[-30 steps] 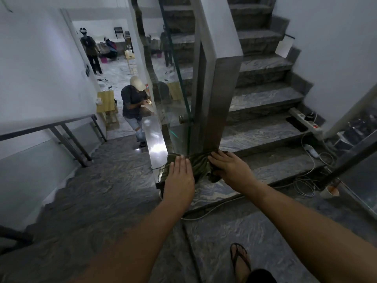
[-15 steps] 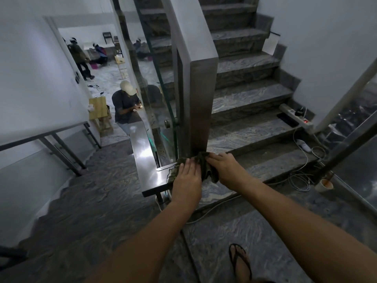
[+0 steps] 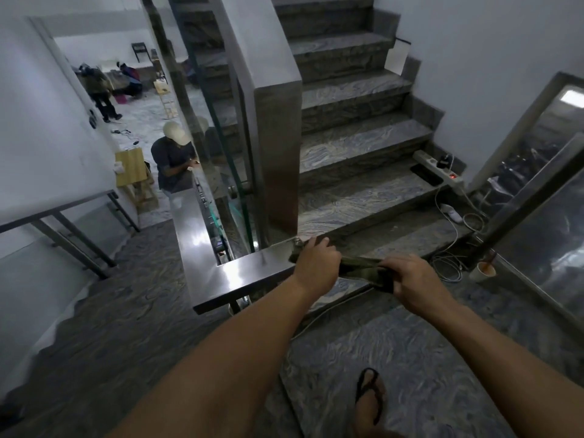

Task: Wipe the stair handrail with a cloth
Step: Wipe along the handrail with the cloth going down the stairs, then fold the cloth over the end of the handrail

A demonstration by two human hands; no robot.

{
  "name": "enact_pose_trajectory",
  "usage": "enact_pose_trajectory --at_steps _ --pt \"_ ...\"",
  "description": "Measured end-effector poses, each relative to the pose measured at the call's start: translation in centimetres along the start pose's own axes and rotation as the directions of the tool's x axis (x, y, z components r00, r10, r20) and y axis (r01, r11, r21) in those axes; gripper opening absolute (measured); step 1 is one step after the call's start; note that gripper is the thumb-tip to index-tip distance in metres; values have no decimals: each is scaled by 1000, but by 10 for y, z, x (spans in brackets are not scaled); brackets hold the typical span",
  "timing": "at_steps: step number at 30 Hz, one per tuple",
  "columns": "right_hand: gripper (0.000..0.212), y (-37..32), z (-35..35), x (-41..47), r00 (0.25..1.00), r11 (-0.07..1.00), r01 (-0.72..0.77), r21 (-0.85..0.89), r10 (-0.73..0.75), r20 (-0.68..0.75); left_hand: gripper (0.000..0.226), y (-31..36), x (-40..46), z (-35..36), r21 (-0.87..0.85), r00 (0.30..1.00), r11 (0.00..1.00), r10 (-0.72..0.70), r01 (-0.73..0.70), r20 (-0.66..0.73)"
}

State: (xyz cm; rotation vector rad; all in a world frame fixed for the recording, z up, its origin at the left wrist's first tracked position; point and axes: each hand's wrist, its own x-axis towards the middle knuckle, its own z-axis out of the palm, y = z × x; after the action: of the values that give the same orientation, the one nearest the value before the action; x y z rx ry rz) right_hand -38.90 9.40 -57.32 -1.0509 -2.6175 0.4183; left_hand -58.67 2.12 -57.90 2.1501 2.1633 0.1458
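Cloth: dark green cloth [image 3: 363, 269], pulled into a band between both hands, its far-left end on the handrail [image 3: 227, 276], the rest off the right end, over the floor
Left hand: left hand [image 3: 317, 263] clamped on the cloth's rail end
Right hand: right hand [image 3: 410, 281] closed on the near end, clear of the rail
Done: cannot tell; near flat section gleams
Left: likely the long run down the stairs; the post [image 3: 275, 147] beside it

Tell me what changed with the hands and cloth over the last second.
The right hand pulled away from the left hand, stretching the green cloth out between them, off the handrail end. Both hands still grip the cloth; the left stays at the rail's corner.
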Motion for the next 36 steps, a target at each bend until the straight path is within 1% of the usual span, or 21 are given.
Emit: enact_pose_trajectory --at_steps 3,5,7,8,10,12,14,17,20,23,26,29,31,33,36 --pt "24 23 -16 -9 994 994 -109 -17 110 30 26 19 31 0 -15 988 999 -36 38 152" --pt "24 45 -29 -12 978 980 -200 -8 200 49 17 33 56 2 -114 983 992 -25 46 180" --pt "25 71 -44 -15 957 957 -288 18 288 32 11 50 86 0 -241 972 968 -10 68 233" --pt "26 86 -53 -15 941 941 -338 31 337 17 9 59 103 -1 -279 964 956 -7 84 267" --pt "26 121 -75 -14 894 893 -448 50 449 -9 10 80 143 -8 -317 957 945 14 82 290" --pt "24 159 -94 -11 839 838 -543 54 544 -5 13 103 183 -17 -324 958 945 54 42 283" --pt "24 203 -116 -10 783 780 -620 86 623 -2 13 135 227 -26 -300 947 954 105 -10 304" --pt "23 261 -152 -16 718 717 -689 107 695 -35 6 187 286 -38 -301 920 952 171 -62 351" --pt "22 304 -193 -28 656 659 -744 107 752 -65 6 241 336 -46 -268 902 949 258 -169 346" --pt "22 335 -231 -46 567 573 -811 116 819 -86 11 296 373 -55 -302 883 923 337 -240 327" --pt "18 365 -257 -74 463 473 -866 160 881 -98 12 351 405 -57 -334 847 895 408 -296 341" --pt "12 392 -277 -105 360 374 -907 194 927 -102 19 404 431 -51 -331 806 870 474 -366 354" --pt "11 411 -286 -125 297 310 -930 197 950 -96 21 439 447 -41 -335 759 840 534 -426 373" --pt "9 432 -291 -146 215 230 -953 199 972 -91 17 475 464 -26 -370 705 808 585 -459 402" --pt "9 467 -286 -176 99 115 -975 190 991 -93 17 530 485 10 -422 610 730 682 -538 404"
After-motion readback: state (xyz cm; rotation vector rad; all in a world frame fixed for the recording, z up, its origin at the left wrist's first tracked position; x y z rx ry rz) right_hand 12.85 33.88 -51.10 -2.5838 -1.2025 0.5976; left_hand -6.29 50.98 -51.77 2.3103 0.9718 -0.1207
